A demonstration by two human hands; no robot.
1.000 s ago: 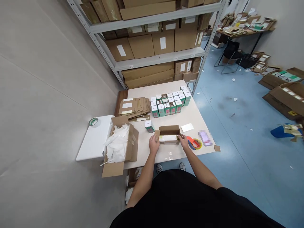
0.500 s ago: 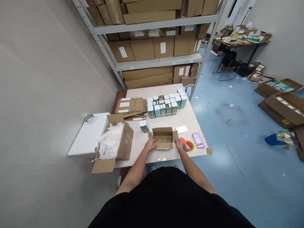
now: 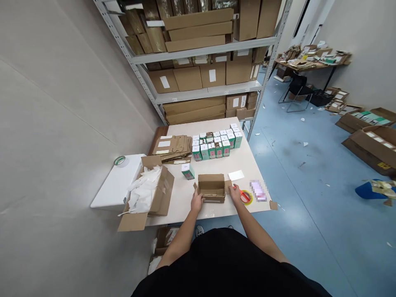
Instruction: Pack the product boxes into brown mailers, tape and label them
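A small open cardboard box [image 3: 212, 187] stands near the front edge of the pale table [image 3: 216, 210]. My left hand [image 3: 197, 202] grips its left end and flap. My right hand [image 3: 235, 195] holds its right flap. One green and white carton [image 3: 187, 170] lies just behind the box to the left. A block of several like cartons [image 3: 215, 142] stands further back. An orange tape dispenser with a tape roll [image 3: 246, 196] lies right beside my right hand.
An open box of white packing bags [image 3: 148, 194] sits at the table's left. Flat cardboard blanks [image 3: 173, 146] are stacked behind it. A tape roll [image 3: 120, 160] lies on a white board [image 3: 111, 189]. Metal shelving [image 3: 204, 86] with boxes stands behind. Boxes [image 3: 371, 140] litter the blue floor.
The small box has been turned upright, its white label no longer facing me. Both hands stayed at its ends. The camera view shifted a little.
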